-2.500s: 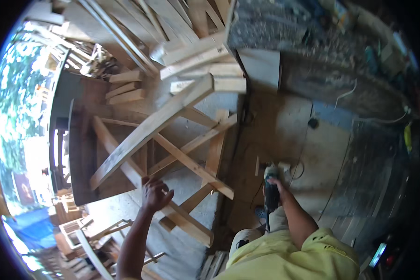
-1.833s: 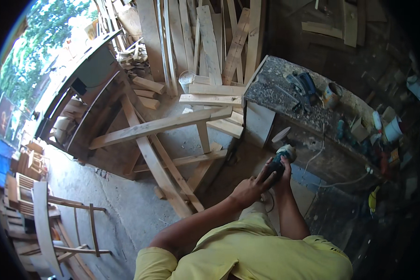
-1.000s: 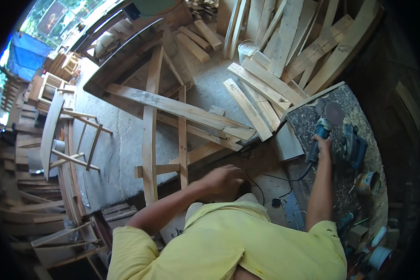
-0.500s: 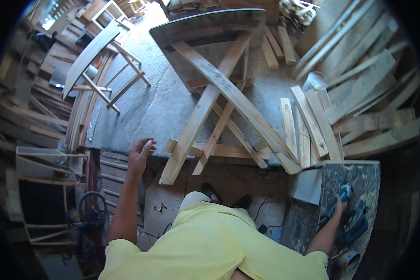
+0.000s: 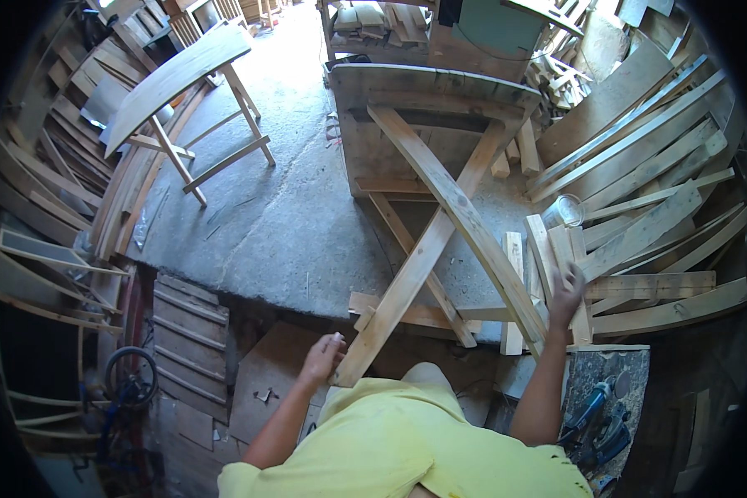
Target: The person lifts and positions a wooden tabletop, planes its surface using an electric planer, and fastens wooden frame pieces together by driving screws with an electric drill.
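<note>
A wooden table lies tipped on its side in front of me, its top [image 5: 465,87] standing on edge and its crossed legs [image 5: 427,249] pointing toward me. My left hand [image 5: 324,358] is beside the lower end of the left leg, its fingers curled together. A small pale spot shows at those fingertips, too small to name. My right hand [image 5: 566,297] is raised in front of several upright wooden boards [image 5: 513,282], right of the other leg. Its fingers look apart, though slightly blurred, and nothing shows in them. A blue corded power tool [image 5: 587,408] rests on the bench at lower right.
A dusty bench [image 5: 631,373] stands close on my right. Long planks [image 5: 681,286] and a clear bucket [image 5: 564,212] crowd the right side. Another small table [image 5: 183,75] stands at far left. A raised concrete floor edge [image 5: 307,309] runs before me, with a slatted panel [image 5: 189,340] below it.
My right hand has left the power tool on the bench and moved up to the upright boards. My left hand has come down and right to the leg's end. The view has shifted.
</note>
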`<state>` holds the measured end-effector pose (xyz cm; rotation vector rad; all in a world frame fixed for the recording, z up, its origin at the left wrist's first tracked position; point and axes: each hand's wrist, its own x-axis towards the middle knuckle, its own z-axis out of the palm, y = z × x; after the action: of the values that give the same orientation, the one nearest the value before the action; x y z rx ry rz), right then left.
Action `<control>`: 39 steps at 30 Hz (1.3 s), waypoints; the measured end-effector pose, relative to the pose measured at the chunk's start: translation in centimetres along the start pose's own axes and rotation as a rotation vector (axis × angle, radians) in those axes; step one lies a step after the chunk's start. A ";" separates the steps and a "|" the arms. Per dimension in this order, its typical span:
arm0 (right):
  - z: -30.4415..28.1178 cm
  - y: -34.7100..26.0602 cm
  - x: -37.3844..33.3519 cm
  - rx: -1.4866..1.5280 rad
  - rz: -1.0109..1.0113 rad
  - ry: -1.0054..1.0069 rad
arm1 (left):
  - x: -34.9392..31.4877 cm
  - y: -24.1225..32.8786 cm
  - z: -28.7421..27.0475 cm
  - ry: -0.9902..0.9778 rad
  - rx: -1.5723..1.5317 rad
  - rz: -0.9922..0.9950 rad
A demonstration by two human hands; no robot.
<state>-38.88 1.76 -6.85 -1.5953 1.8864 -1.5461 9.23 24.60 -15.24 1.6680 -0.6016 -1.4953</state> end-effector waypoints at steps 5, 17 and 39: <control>14.1 -8.3 2.3 -0.313 -0.191 -0.362 | -0.6 1.3 2.0 -0.096 0.192 0.113; 19.3 -9.8 5.5 -0.005 0.036 -0.892 | -2.7 2.7 3.0 0.117 0.447 -0.081; 33.0 -1.3 15.9 0.660 0.771 -0.513 | -3.2 4.5 6.9 0.491 0.790 -0.154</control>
<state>-20.45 -29.34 -12.79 -0.7283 1.2634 -1.0871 2.62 22.81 -9.61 2.6245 -0.8584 -0.9062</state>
